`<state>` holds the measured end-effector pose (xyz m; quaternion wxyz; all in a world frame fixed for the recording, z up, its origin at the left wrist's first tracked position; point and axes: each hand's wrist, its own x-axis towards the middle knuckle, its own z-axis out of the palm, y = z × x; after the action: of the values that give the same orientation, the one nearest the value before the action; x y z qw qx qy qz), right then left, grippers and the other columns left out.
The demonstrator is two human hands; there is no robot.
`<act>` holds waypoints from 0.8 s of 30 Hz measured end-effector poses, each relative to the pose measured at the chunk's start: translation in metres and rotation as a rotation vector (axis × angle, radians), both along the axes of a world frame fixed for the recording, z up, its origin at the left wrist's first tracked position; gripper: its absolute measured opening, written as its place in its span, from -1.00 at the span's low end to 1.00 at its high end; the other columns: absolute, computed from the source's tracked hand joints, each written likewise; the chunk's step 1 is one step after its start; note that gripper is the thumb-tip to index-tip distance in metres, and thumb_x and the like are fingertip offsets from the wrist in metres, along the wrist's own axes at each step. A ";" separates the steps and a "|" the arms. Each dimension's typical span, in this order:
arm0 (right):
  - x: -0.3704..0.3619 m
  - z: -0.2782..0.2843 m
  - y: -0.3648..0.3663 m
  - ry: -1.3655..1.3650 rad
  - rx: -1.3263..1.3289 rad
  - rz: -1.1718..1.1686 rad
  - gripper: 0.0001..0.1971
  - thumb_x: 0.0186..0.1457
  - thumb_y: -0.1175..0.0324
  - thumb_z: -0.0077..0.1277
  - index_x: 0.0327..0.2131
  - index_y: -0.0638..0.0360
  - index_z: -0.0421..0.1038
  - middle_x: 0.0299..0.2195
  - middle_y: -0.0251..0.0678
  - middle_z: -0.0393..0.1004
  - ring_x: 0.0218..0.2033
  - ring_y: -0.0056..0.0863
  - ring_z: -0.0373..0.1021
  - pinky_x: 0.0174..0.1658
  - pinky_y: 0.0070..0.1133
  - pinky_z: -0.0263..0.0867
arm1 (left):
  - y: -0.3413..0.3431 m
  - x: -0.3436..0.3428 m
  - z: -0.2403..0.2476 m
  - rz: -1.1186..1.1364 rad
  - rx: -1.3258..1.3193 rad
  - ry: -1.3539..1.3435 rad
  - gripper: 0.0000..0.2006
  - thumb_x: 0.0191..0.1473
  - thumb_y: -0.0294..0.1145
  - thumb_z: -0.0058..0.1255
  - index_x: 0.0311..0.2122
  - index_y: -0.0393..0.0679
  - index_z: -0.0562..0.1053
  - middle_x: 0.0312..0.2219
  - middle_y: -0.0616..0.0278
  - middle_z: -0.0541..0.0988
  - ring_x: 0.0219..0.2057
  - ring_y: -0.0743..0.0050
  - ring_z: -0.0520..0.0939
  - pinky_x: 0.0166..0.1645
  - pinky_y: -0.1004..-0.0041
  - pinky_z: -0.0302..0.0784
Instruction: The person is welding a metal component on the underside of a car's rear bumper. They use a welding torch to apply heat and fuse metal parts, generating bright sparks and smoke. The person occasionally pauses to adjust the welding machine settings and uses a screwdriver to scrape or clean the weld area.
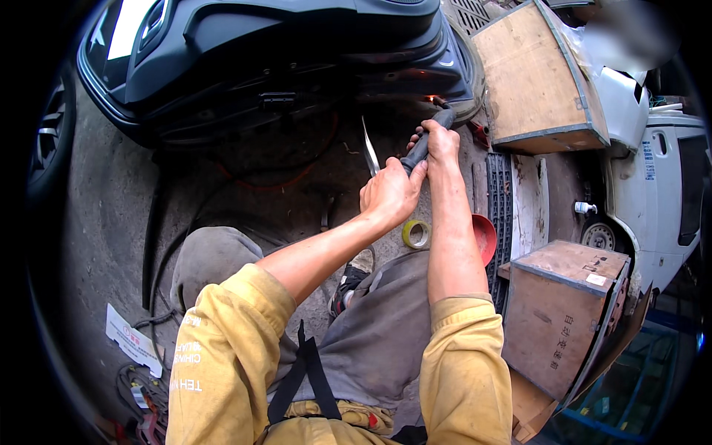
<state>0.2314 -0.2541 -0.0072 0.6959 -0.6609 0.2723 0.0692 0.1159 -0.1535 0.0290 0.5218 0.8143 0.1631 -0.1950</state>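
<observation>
My right hand [440,144] wraps round the black handle of a welding torch [445,119] whose front end is at the lower right edge of a dark car door [297,67]. Beside that end a small orange glow [431,98] shows on the door. Closer to me, my left hand [391,191] is closed round the rear of the torch. A thin, pointed silver metal tool [369,148] sticks up from the same hand; its lower part is hidden in the fingers. Both forearms reach forward, with my bent knees below them.
Right of my arms are a yellow tape roll [417,233], a red bowl [485,239] and a black slatted strip [500,200]. Wooden crates [530,78] stand at the far right and near right [560,319]. Black cables [182,237] cross the floor leftward. A white van [656,178] stands beyond.
</observation>
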 end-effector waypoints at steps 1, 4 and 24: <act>0.000 0.000 0.001 0.000 -0.001 0.004 -0.86 0.05 0.46 0.04 -0.43 0.36 0.33 -0.56 -0.22 0.38 -0.62 -0.41 0.37 -0.59 -0.45 0.37 | 0.000 0.000 0.000 0.003 0.004 0.000 -0.39 0.22 0.18 -0.20 -0.15 -0.33 0.40 -0.27 -0.19 0.62 -0.15 -0.17 0.63 -0.06 0.01 0.48; 0.001 0.000 0.002 0.000 -0.005 0.012 -0.86 0.05 0.47 0.03 -0.45 0.35 0.32 -0.57 -0.23 0.37 -0.63 -0.42 0.36 -0.59 -0.45 0.37 | -0.001 -0.001 -0.001 0.008 0.025 -0.019 -0.38 0.23 0.20 -0.22 -0.17 -0.34 0.40 -0.29 -0.20 0.61 -0.18 -0.18 0.63 -0.09 0.00 0.48; 0.003 -0.005 0.002 0.011 -0.045 -0.014 -0.85 0.06 0.46 0.03 -0.42 0.38 0.33 -0.53 -0.20 0.41 -0.62 -0.41 0.38 -0.59 -0.44 0.39 | -0.003 0.001 -0.009 0.014 0.033 -0.053 -0.33 0.23 0.24 -0.24 -0.21 -0.37 0.39 -0.32 -0.22 0.60 -0.22 -0.20 0.63 -0.15 -0.01 0.48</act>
<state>0.2344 -0.2524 -0.0117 0.6799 -0.6740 0.2823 0.0617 0.1167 -0.1566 0.0205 0.5139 0.8265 0.1579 -0.1670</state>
